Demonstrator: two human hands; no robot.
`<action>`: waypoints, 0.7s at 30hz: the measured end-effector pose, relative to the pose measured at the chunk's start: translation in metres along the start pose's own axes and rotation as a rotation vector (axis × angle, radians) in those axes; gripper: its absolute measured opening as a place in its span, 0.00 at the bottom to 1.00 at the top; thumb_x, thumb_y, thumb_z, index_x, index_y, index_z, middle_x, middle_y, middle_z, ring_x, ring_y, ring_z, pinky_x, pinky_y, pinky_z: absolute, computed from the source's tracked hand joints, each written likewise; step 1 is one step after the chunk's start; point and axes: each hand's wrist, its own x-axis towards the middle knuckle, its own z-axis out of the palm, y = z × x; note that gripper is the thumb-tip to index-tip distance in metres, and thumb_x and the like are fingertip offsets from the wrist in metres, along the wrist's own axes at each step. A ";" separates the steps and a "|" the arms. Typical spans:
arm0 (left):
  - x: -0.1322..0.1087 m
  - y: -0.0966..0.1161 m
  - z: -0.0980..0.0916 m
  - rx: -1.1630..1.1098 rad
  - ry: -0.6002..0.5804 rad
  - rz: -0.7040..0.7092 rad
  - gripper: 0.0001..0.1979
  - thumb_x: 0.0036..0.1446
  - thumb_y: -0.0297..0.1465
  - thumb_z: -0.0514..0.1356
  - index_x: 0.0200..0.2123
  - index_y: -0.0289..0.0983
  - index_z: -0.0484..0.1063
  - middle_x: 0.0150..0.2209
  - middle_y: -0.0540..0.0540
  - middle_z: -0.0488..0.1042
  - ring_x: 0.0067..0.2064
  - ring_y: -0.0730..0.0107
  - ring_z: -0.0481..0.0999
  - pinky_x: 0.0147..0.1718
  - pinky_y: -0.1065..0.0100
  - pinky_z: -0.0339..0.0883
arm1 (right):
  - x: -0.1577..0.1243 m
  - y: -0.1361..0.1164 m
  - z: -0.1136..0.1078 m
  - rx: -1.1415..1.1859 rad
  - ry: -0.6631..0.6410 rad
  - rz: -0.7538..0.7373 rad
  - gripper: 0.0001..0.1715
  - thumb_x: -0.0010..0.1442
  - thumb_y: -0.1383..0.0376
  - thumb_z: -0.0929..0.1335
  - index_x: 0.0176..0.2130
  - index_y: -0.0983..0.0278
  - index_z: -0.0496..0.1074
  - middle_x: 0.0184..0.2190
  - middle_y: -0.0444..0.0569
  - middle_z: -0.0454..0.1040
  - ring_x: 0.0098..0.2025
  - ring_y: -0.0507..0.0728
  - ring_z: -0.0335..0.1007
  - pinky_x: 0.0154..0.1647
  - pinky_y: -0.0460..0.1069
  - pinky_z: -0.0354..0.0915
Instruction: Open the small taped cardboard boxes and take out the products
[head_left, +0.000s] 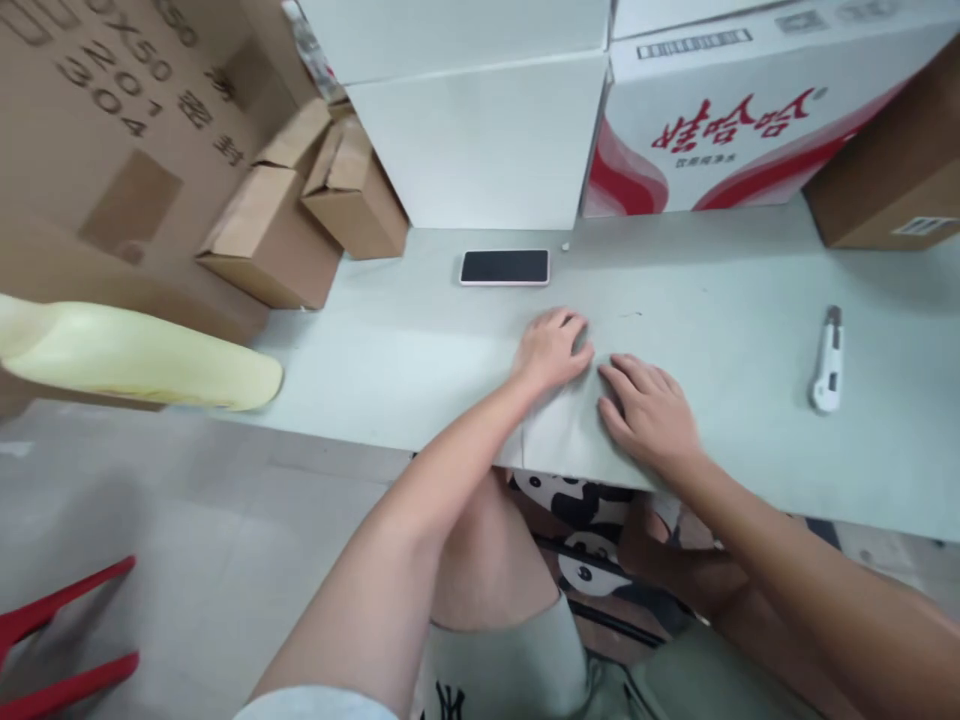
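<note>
My left hand (pixel 553 348) rests on the pale table (pixel 420 380), its fingers loosely bent and the thumb apart from them. Close beside it, my right hand (pixel 651 408) lies palm down with its fingers stretched out. A thin whitish sheet (pixel 562 435) appears to lie flat under and between the hands, reaching to the table's front edge; its kind is unclear. Neither hand grips anything that I can see. Beyond my left hand lies a phone (pixel 505 267) with a dark screen. Off to the right of my right hand is a white utility knife (pixel 828 362).
White cartons (pixel 480 150) and a red-and-white carton (pixel 735 130) stand along the back. Small brown boxes (pixel 274 235) and a large cardboard box (pixel 142 110) are at left, near a pale yellow rounded object (pixel 150 350). Another brown box (pixel 892 180) stands at right.
</note>
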 end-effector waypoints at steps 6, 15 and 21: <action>0.022 -0.101 -0.085 -0.221 0.323 -0.093 0.11 0.68 0.27 0.55 0.48 0.38 0.76 0.49 0.42 0.80 0.47 0.65 0.81 0.44 0.66 0.73 | 0.001 0.001 0.000 -0.062 0.062 -0.039 0.29 0.74 0.56 0.59 0.61 0.68 0.76 0.63 0.61 0.75 0.67 0.68 0.70 0.67 0.63 0.65; 0.022 -0.257 -0.242 0.266 0.480 -0.451 0.18 0.58 0.35 0.64 0.50 0.36 0.77 0.61 0.39 0.71 0.62 0.49 0.66 0.64 0.44 0.61 | 0.003 -0.002 0.000 -0.165 0.150 -0.160 0.27 0.75 0.57 0.59 0.58 0.70 0.75 0.59 0.61 0.79 0.61 0.69 0.75 0.60 0.62 0.68; 0.015 -0.241 -0.235 0.357 0.307 -0.513 0.33 0.64 0.35 0.57 0.70 0.34 0.63 0.74 0.39 0.60 0.74 0.47 0.55 0.72 0.41 0.52 | 0.003 -0.001 -0.001 -0.196 0.138 -0.170 0.26 0.75 0.57 0.59 0.58 0.69 0.74 0.59 0.61 0.78 0.62 0.68 0.75 0.61 0.61 0.67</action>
